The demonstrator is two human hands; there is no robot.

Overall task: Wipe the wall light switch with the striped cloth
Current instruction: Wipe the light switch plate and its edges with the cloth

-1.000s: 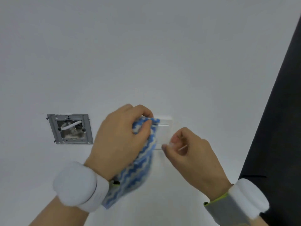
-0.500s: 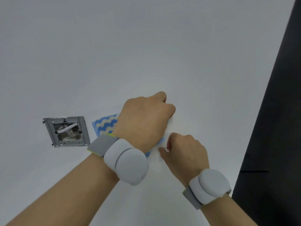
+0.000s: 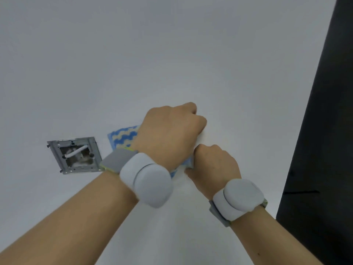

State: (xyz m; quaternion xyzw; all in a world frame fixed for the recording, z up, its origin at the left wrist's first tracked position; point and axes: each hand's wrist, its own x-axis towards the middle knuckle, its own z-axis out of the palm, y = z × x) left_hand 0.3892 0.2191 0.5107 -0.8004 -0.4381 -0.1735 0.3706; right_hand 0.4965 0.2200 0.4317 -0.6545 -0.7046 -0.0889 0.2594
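Observation:
My left hand (image 3: 170, 134) is closed into a fist and presses the blue, white and beige striped cloth (image 3: 124, 138) flat against the white wall. The cloth sticks out to the left of the hand and a small blue piece shows below it. My right hand (image 3: 212, 165) is curled just below and to the right, its fingers pinching the cloth's lower right edge. The wall light switch is hidden behind the cloth and my hands. Both wrists wear grey bands with white pods.
An open metal wall box (image 3: 75, 154) with a white cable inside sits in the wall to the left of the cloth. A black vertical panel (image 3: 321, 131) runs down the right edge of view. The white wall (image 3: 133, 54) fills the space above.
A second ago my left hand held the bunched cloth on the visible switch plate. It has since turned over, knuckles toward me, spreading the cloth over the switch. The right hand closed in below.

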